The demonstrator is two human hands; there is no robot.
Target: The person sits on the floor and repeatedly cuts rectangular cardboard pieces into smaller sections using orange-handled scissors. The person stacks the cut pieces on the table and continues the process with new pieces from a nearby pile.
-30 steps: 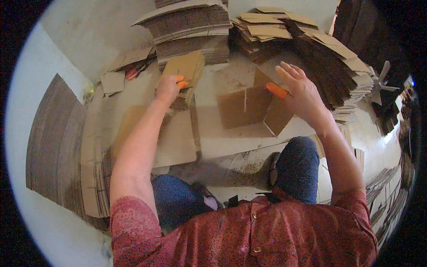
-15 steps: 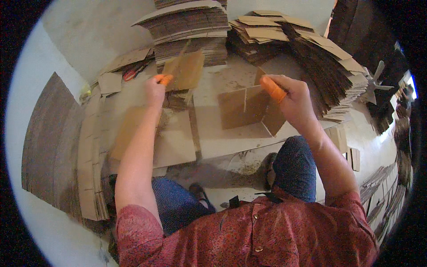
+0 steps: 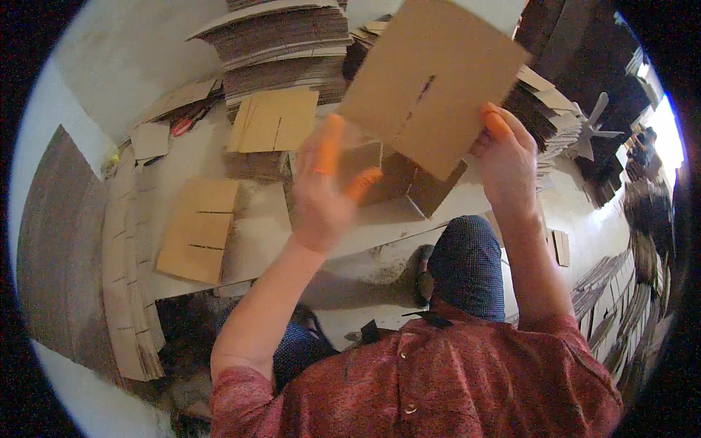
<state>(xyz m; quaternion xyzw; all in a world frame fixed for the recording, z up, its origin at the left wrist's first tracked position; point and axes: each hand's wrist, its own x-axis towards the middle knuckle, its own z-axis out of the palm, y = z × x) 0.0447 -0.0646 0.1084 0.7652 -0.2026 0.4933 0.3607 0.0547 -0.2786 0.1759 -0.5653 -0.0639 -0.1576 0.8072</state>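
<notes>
A flat brown cardboard sheet (image 3: 438,80) with a slit along its middle is raised and tilted in front of me. My right hand (image 3: 509,164), with orange finger covers, grips its lower right edge. Blurred by motion, my left hand (image 3: 321,193) is near the sheet's left corner with orange-covered thumb and fingers apart; whether it touches the sheet I cannot tell. Below the sheet, slotted cardboard dividers (image 3: 434,188) stand upright on the work surface, partly hidden. Left of them lie a stack of slit cardboard pieces (image 3: 274,120) and another pile with two slits (image 3: 197,230).
Tall cardboard stacks (image 3: 285,66) stand at the back, and a leaning row (image 3: 558,120) is at the right. Red-handled tool (image 3: 191,120) lies at the back left. More cardboard rows (image 3: 131,270) line the left. A grey fan (image 3: 595,131) is at the far right.
My left hand has moved right, and a cardboard sheet has come up from the back left stack into my right hand's grip. My right hand has let go of the standing dividers.
</notes>
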